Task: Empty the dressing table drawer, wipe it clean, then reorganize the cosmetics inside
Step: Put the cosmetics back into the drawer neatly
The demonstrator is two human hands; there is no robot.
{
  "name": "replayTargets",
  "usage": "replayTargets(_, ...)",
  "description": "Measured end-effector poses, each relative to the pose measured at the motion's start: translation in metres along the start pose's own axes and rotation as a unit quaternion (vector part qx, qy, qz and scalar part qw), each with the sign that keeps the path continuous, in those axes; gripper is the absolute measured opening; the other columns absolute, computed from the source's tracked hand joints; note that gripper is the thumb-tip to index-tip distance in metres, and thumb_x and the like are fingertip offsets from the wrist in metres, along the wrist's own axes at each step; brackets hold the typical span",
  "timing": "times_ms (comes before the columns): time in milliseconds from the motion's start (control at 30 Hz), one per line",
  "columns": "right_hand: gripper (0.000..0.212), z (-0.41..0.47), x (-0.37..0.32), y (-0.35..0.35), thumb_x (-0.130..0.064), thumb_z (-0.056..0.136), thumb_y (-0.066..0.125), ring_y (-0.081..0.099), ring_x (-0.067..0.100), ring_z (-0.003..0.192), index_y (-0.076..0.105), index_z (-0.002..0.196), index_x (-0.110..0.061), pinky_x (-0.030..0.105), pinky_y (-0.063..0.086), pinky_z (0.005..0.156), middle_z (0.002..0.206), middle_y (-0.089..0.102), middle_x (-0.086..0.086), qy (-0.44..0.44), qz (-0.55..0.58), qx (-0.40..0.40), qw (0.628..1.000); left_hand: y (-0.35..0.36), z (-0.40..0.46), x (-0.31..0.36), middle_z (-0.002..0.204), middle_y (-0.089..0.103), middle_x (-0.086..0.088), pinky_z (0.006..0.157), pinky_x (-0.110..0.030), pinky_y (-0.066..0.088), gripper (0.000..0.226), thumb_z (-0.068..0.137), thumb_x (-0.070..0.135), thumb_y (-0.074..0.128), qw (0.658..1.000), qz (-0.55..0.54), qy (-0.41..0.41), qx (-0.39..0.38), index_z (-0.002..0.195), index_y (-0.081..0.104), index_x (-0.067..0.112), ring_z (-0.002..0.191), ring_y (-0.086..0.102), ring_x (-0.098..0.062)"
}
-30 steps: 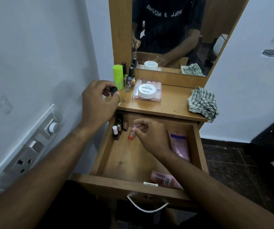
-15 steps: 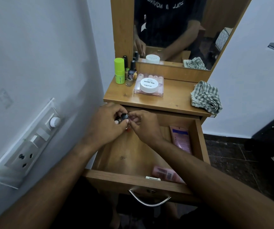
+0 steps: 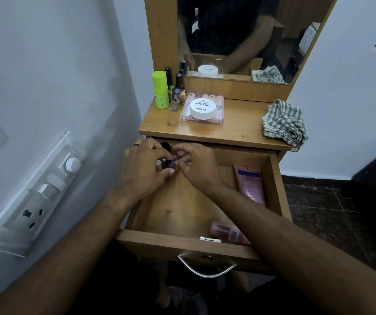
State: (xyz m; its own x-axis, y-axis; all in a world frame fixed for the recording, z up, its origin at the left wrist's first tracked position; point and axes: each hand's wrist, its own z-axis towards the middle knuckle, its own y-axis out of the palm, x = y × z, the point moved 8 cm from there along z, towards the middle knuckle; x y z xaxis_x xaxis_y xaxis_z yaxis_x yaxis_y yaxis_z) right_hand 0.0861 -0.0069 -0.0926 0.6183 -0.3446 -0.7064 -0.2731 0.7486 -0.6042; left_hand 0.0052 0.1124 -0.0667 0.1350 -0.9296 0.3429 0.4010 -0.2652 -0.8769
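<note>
The wooden drawer (image 3: 182, 243) is pulled open below the dressing table top (image 3: 239, 130). Both hands meet at its far left corner. My left hand (image 3: 141, 171) grips a small black-capped bottle (image 3: 169, 164). My right hand (image 3: 196, 162) pinches a small reddish-pink bottle (image 3: 174, 158) beside it. Other little bottles in that corner are mostly hidden by my fingers. A pink tube (image 3: 249, 185) lies along the drawer's right side and a pink pack (image 3: 225, 233) lies at its front.
On the table top stand a green tube (image 3: 160, 89), several nail polish bottles (image 3: 176, 94), a clear pink box with a white jar (image 3: 202, 108) on it, and a checked cloth (image 3: 283, 121). A mirror (image 3: 234, 35) rises behind. A switch panel (image 3: 37, 194) is on the left wall.
My left hand came down from the table top into the drawer's far left corner with the black-capped bottle. My right hand stayed there with the reddish bottle, and the two hands now touch.
</note>
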Motion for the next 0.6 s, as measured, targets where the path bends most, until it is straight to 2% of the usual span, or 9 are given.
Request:
replayTargets(167,0.045,-0.002,0.003,-0.001,0.000,0.082,0.077,0.068,0.009,0.080,0.069,0.124,-0.013,0.025,0.060,0.075,0.107,0.069,0.004,0.006,0.007,0.001,1.000,0.007,0.000,-0.001,0.111,0.055,0.009,0.087,-0.032,0.026,0.031,0.074,0.043,0.085,0.999,0.027,-0.009,-0.017,0.102,0.076,0.033,0.108,0.047,-0.014)
replayTargets(467,0.048,-0.006,0.009,-0.002,-0.005,0.078,0.081,0.064,0.005,0.076,0.069,0.123,-0.017,0.020,0.057,0.072,0.102,0.068,-0.004,0.004,-0.033,0.002,0.999,0.018,0.002,-0.002,0.117,0.056,0.005,0.098,-0.041,0.032,0.033,0.076,0.039,0.084,0.998,0.050,-0.012,-0.027,0.107,0.075,0.029,0.113,0.050,-0.019)
replayTargets(600,0.050,-0.008,0.010,-0.003,-0.010,0.078,0.082,0.059,-0.003,0.072,0.068,0.124,-0.023,0.008,0.049,0.068,0.099,0.067,-0.011,0.006,-0.055,-0.004,0.998,0.019,0.003,-0.005,0.119,0.058,0.003,0.100,-0.042,0.032,0.035,0.078,0.038,0.083,0.998,0.047,-0.019,-0.027,0.110,0.074,0.026,0.114,0.051,-0.020)
